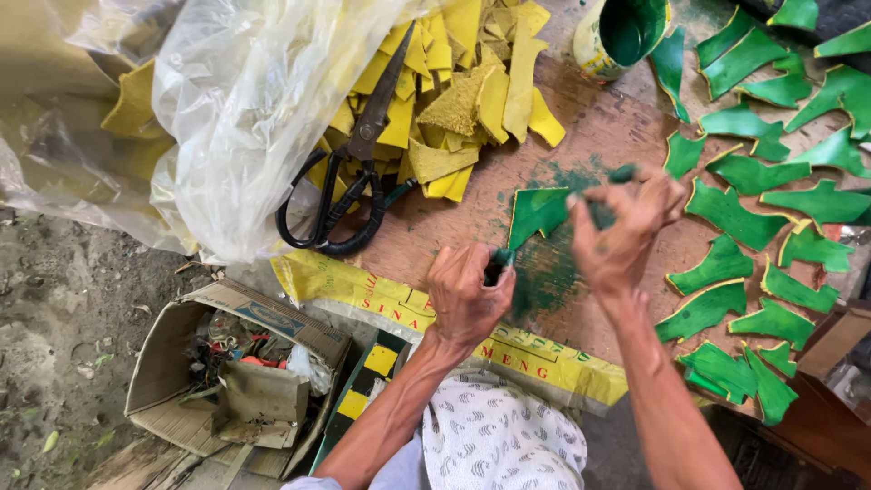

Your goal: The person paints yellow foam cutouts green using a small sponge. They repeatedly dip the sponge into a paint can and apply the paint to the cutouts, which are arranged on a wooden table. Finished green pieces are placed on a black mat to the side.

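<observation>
I read the left hand (467,295) as closed around a small dark, green-tipped tool, probably a brush. The right hand (621,231) pinches a green-painted piece (537,213) by its edge, held just above the stained middle of the bench (599,127).

Risks, as I judge them: the wet piece could slip from the paint-slick fingers and smear. The paint tin (621,32) sits near the far edge and could tip. The scissors (349,186) lie open-handled beside the yellow offcuts (463,91), close to the left wrist.

Packaging: a yellow sack (399,304) with red lettering drapes the near edge. A clear plastic bag (245,109) covers the left end. An open cardboard box (231,372) sits on the ground. Drying green pieces (753,172) fill the right side.
</observation>
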